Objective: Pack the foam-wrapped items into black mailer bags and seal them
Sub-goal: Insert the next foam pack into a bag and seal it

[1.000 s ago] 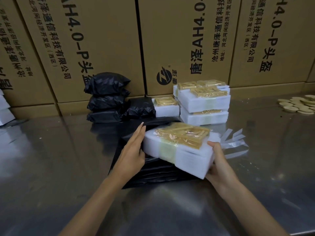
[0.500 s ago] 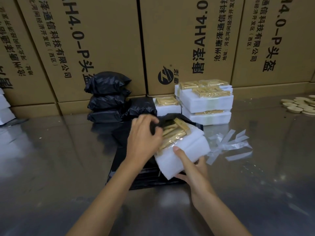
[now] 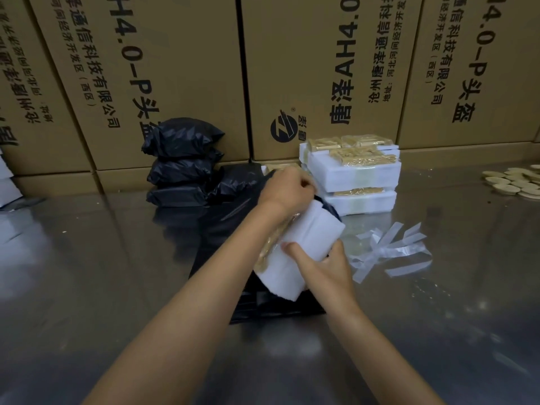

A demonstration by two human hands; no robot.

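My right hand (image 3: 323, 266) grips the near end of a white foam-wrapped item (image 3: 304, 247), tilted on its edge with its far end inside the mouth of a black mailer bag (image 3: 230, 229). My left hand (image 3: 285, 191) is curled on the bag's upper edge and holds it up over the item. More flat black bags lie under it on the steel table (image 3: 87, 273). Behind stand a stack of foam-wrapped items (image 3: 355, 173) and a pile of packed black bags (image 3: 182, 162).
Peeled white seal strips (image 3: 388, 249) lie scattered right of my hands. A heap of small cream discs (image 3: 517, 182) sits at the far right. Cardboard boxes (image 3: 321, 68) wall off the back of the table. White foam shows at the left edge (image 3: 7, 182).
The item was flat in both hands over the bags. My left hand took the bag's edge and lifted it; my right hand has tipped the item and pushed it farther into the bag.
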